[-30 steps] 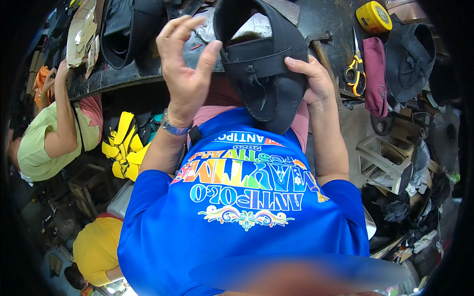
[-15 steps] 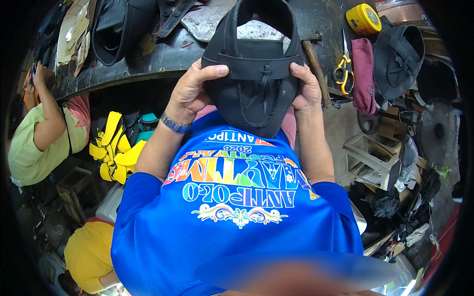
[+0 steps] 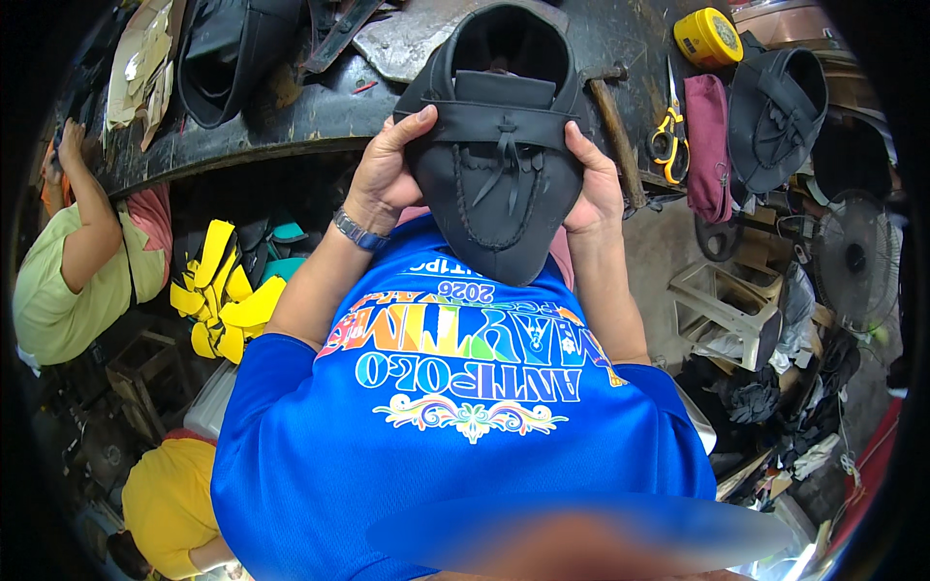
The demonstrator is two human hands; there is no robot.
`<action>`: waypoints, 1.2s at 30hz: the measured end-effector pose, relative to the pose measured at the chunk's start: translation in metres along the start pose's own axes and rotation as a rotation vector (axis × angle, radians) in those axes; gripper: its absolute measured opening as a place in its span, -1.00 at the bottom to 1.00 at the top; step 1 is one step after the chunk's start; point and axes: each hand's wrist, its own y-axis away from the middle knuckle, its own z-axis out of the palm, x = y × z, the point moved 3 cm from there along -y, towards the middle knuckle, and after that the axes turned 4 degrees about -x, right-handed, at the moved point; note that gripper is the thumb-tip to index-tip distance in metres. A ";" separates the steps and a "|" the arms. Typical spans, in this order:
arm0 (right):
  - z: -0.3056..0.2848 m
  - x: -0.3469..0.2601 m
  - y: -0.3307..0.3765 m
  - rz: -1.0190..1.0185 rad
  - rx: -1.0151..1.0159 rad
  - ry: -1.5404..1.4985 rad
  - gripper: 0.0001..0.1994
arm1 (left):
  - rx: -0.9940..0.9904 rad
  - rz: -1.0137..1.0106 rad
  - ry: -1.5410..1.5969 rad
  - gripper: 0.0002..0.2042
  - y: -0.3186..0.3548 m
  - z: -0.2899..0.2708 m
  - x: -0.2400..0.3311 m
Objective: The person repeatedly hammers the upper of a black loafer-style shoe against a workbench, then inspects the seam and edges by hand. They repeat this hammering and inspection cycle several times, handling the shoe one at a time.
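Observation:
Between my two hands is a black shoe upper (image 3: 504,208), raised over my lap at the table's near edge. Its pointed toe is toward me and its rounded opening faces away. A strap with a small tied tassel crosses its front, above a braided U-shaped seam. My left hand (image 3: 389,169) is closed on the left side, thumb on top near the strap's end. On the right side, my right hand (image 3: 593,179) grips the edge with the thumb by the strap's other end. Most fingers of both hands are hidden beneath the upper.
On the dark table (image 3: 281,136) lie a hammer (image 3: 615,136), yellow-handled scissors (image 3: 668,145), a maroon cloth pouch (image 3: 709,145), a yellow tub (image 3: 707,39) and another black upper (image 3: 778,121). Yellow pieces (image 3: 218,290) are piled at left. A person in light green (image 3: 73,281) sits beyond.
The shoe upper has tilted, so its top face and toe show more fully and the toe sits a little lower. Both hands still hold its sides.

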 end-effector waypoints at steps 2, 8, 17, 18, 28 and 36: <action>-0.002 0.002 0.000 -0.002 0.013 -0.015 -0.66 | 0.013 -0.076 0.062 -0.69 -0.003 -0.006 -0.002; -0.003 0.005 -0.007 0.000 -0.008 -0.048 -0.67 | 0.029 -0.142 0.138 -0.68 -0.008 -0.014 -0.005; 0.009 0.005 -0.021 -0.019 0.005 0.113 -0.61 | 0.097 -0.203 0.213 -0.61 -0.017 -0.023 0.004; 0.009 0.004 -0.021 -0.050 0.045 0.147 -0.61 | 0.089 -0.204 0.187 -0.60 -0.017 -0.023 0.006; 0.023 -0.001 -0.024 -0.066 -0.076 0.064 -0.62 | -0.061 -0.120 -0.045 -0.59 -0.034 -0.023 0.025; 0.026 -0.012 -0.030 -0.089 -0.104 0.089 -0.62 | -0.116 -0.125 -0.114 -0.59 -0.046 -0.010 0.034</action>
